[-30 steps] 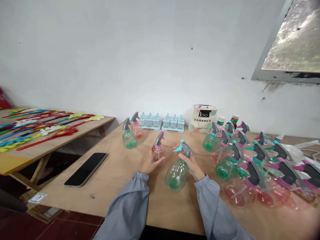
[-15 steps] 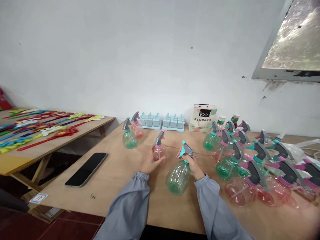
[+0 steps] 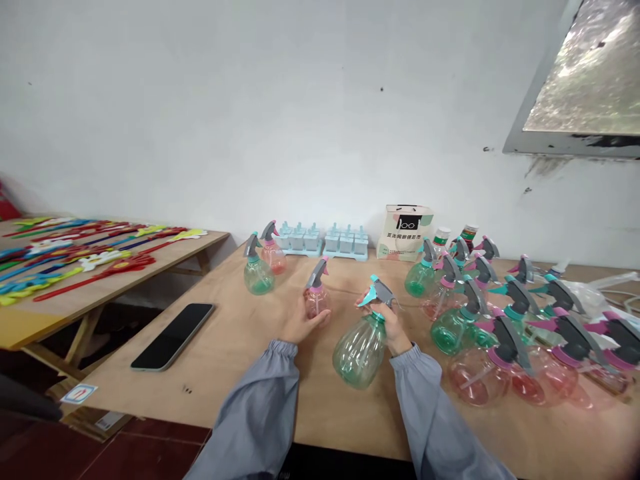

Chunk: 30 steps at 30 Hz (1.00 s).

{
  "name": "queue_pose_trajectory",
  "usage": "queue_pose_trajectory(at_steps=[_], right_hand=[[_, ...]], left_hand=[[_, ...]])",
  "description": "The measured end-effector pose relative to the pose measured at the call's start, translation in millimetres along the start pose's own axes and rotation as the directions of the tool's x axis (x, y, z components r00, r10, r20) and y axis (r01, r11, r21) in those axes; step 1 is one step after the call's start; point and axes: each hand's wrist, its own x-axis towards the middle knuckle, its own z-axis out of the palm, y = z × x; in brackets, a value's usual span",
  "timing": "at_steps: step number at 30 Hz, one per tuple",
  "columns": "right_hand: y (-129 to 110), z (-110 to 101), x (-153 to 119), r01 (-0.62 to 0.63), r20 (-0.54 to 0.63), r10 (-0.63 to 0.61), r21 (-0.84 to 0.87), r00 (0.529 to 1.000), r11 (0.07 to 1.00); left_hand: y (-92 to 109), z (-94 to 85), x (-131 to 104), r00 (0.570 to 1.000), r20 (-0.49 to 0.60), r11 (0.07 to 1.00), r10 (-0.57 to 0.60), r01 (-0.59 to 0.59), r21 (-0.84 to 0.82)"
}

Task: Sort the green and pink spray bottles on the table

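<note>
My left hand is wrapped round the body of a pink spray bottle with a grey and pink head, which is upright on the table. In my right hand is a green spray bottle, gripped at its neck just under the grey and turquoise head. That bottle leans, with its head tilted to the right and its base toward the left. Beyond my left hand stand another green spray bottle and a pink spray bottle, close together.
Several green and pink spray bottles crowd the table's right side. At the back are light blue ice-pop moulds and a printed paper bag. A phone lies left. Another table holds colourful hand-shaped sticks.
The green spray bottle in my right hand has tilted a little more, its head shifting right. My left hand keeps its hold on the pink bottle. The view has shifted slightly.
</note>
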Motion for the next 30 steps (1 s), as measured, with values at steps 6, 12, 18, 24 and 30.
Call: queue_pose_trajectory(at_steps=[6, 12, 18, 24, 30], right_hand=[[0, 3, 0, 0.013, -0.132, -0.007, 0.043, 0.991, 0.999], [-1, 6, 2, 0.009, -0.098, -0.003, 0.06, 0.995, 0.998], [3, 3, 0, 0.058, -0.238, -0.055, 0.005, 0.97, 0.998], [2, 1, 0, 0.11, -0.118, -0.121, -0.093, 0.986, 0.99], [0, -4, 7, 0.245, -0.25, -0.36, -0.395, 0.899, 0.885]], left_hand=[[2, -0.4, 1, 1.0, 0.002, 1.0, -0.015, 0.015, 0.003], [1, 0.2, -1, 0.999, 0.023, 0.997, -0.035, 0.036, -0.074], [2, -0.6, -2, 0.997, 0.06, 0.996, -0.049, 0.053, -0.077], [6, -1.0, -2, 1.0, 0.019, 0.999, -0.019, 0.02, -0.051], [2, -1.4, -2, 0.997, 0.068, 0.997, -0.025, 0.029, -0.067]])
